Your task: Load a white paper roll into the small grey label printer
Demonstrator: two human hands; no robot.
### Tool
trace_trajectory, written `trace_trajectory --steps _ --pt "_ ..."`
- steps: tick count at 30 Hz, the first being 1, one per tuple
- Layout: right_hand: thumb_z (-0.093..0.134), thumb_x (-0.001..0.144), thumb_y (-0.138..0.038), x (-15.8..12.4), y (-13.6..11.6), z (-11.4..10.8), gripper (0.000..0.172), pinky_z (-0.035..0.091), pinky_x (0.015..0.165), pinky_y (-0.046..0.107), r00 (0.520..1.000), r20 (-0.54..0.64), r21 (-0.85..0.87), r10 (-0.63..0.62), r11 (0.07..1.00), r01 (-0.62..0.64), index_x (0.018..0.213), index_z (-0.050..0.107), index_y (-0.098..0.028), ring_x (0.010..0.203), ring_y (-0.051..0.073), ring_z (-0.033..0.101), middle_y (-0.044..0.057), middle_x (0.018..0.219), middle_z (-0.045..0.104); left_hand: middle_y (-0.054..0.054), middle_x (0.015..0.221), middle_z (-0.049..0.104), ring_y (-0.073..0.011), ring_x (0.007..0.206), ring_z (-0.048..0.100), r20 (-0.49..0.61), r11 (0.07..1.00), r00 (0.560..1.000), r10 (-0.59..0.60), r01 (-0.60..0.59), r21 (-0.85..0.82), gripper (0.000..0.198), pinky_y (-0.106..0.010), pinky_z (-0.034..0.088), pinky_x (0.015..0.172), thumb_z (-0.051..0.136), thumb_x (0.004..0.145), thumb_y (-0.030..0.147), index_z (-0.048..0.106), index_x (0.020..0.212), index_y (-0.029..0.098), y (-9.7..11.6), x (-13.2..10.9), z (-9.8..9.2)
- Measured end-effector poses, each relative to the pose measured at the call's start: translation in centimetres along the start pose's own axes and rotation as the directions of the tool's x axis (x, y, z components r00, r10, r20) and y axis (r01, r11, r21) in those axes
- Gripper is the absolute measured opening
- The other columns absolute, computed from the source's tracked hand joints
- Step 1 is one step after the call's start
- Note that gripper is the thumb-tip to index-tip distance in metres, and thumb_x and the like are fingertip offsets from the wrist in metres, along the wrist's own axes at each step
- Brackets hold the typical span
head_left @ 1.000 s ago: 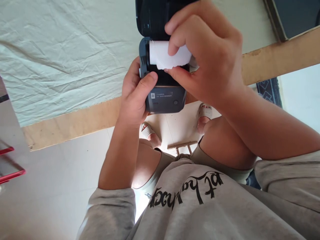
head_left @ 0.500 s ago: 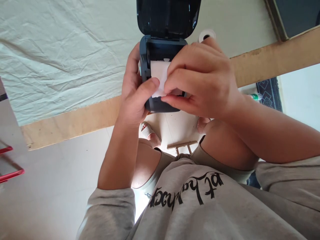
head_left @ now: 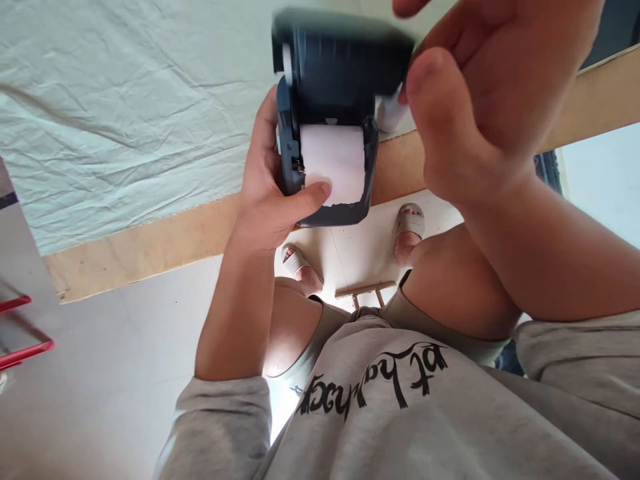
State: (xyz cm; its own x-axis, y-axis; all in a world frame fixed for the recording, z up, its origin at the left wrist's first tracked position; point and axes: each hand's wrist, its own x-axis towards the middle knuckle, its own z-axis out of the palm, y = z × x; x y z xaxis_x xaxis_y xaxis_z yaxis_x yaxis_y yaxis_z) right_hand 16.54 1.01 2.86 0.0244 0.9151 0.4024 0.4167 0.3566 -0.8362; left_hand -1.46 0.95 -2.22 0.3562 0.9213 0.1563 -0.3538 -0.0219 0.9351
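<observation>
A small dark portable printer [head_left: 367,207] rests in my left hand [head_left: 273,180], whose fingers wrap its left side. My left thumb presses on the white paper [head_left: 337,157] lying in the printer's bay, its torn edge toward me. The hinged printer lid [head_left: 340,57] stands partly raised and is blurred by motion. My right hand [head_left: 480,87] is at the lid's right edge, with fingers apart; some fingertips are behind the lid. A white paper roll [head_left: 393,115] shows partly between the lid and my right hand.
A table with a pale, wrinkled cloth [head_left: 140,100] and a wooden edge [head_left: 150,230] lies beyond the printer. A dark flat object [head_left: 617,33] is at the upper right. Red bars [head_left: 27,353] show at lower left. My feet and a wooden rung [head_left: 365,290] are below.
My right hand has left the paper and moved up and right to the lid. The lid has swung partway down toward the printer body. My left hand keeps its hold.
</observation>
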Motion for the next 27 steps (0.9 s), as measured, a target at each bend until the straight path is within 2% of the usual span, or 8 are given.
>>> trace_trajectory --steps 2,4,6,9,11,14,21,27 --pt "0.047 0.075 -0.034 -0.2 -0.5 -0.1 0.021 0.039 0.063 0.019 0.992 0.103 -0.108 -0.072 0.991 0.084 0.093 0.050 -0.023 0.092 0.007 0.054 -0.005 0.098 0.054 -0.006 0.107 0.054 -0.0260 0.095 0.052 -0.012 1.000 1.000 0.001 -0.001 0.016 0.055 -0.037 0.045 0.079 0.071 0.059 0.024 0.049 0.110 0.026 0.0 -0.1 0.0" --pt "0.040 0.080 -0.031 -0.4 -0.9 -0.2 0.020 0.039 0.057 0.018 0.948 0.242 -0.229 -0.206 0.938 0.262 0.095 0.049 -0.021 0.089 0.007 0.052 -0.002 0.103 0.054 -0.006 0.106 0.054 -0.0264 0.098 0.051 0.012 1.000 1.000 0.001 -0.001 0.016 0.054 -0.038 0.044 0.083 0.072 0.059 0.026 0.051 0.108 0.026 0.0 -0.1 0.2" --pt "0.039 0.083 -0.032 -0.6 -1.0 -0.3 0.021 0.038 0.054 0.017 0.915 0.332 -0.277 -0.228 0.904 0.326 0.098 0.047 -0.022 0.093 0.008 0.051 0.000 0.105 0.053 -0.005 0.107 0.054 -0.0274 0.104 0.049 0.006 1.000 1.000 0.001 -0.001 -0.023 0.056 -0.038 0.044 0.087 0.073 0.058 0.029 0.050 0.109 0.027 0.1 -0.2 0.4" --pt "0.040 0.084 -0.033 -0.7 -1.0 -0.1 0.022 0.037 0.053 0.017 0.888 0.394 -0.309 -0.239 0.875 0.372 0.101 0.044 -0.021 0.100 0.008 0.050 0.001 0.112 0.050 -0.004 0.100 0.057 -0.0271 0.101 0.052 -0.118 0.995 0.993 -0.015 0.003 -0.099 0.050 -0.037 0.044 0.082 0.071 0.062 0.037 0.051 0.106 0.026 0.2 -0.3 1.0" --pt "0.041 0.084 -0.033 -0.7 -1.0 0.1 0.022 0.037 0.053 0.017 0.874 0.414 -0.293 -0.253 0.872 0.391 0.102 0.043 -0.021 0.100 0.008 0.050 0.002 0.113 0.050 -0.004 0.091 0.058 -0.0260 0.093 0.055 -0.173 0.994 0.984 -0.048 0.030 -0.103 0.043 -0.034 0.043 0.073 0.070 0.065 0.039 0.054 0.102 0.024 0.3 -0.4 1.3" --pt "0.043 0.083 -0.035 -0.7 -0.8 0.2 0.024 0.036 0.050 0.017 0.864 0.436 -0.246 -0.250 0.891 0.382 0.104 0.041 -0.022 0.097 0.008 0.051 0.002 0.116 0.049 -0.004 0.084 0.058 -0.0230 0.082 0.056 -0.153 0.995 0.985 -0.074 0.063 -0.078 0.037 -0.032 0.040 0.065 0.069 0.066 0.038 0.056 0.098 0.024 0.5 -0.5 1.5" --pt "0.045 0.083 -0.032 -0.8 -0.4 0.6 0.023 0.038 0.053 0.018 0.876 0.409 -0.241 -0.256 0.895 0.374 0.100 0.048 -0.017 0.106 0.010 0.048 0.006 0.119 0.048 -0.004 0.090 0.057 -0.0182 0.074 0.054 -0.203 0.996 0.979 0.013 -0.029 -0.078 0.034 -0.028 0.036 0.059 0.064 0.071 0.037 0.052 0.099 0.022 0.3 -0.6 1.9" --pt "0.042 0.083 -0.028 -1.3 0.0 0.5 0.022 0.042 0.061 0.020 0.877 0.333 -0.172 -0.346 0.893 0.417 0.096 0.052 -0.013 0.094 0.010 0.053 0.008 0.119 0.050 -0.003 0.092 0.058 -0.0163 0.072 0.053 -0.177 0.996 0.984 -0.007 -0.010 -0.092 0.025 -0.028 0.036 0.057 0.059 0.076 0.033 0.052 0.096 0.021 0.1 -0.4 1.8"
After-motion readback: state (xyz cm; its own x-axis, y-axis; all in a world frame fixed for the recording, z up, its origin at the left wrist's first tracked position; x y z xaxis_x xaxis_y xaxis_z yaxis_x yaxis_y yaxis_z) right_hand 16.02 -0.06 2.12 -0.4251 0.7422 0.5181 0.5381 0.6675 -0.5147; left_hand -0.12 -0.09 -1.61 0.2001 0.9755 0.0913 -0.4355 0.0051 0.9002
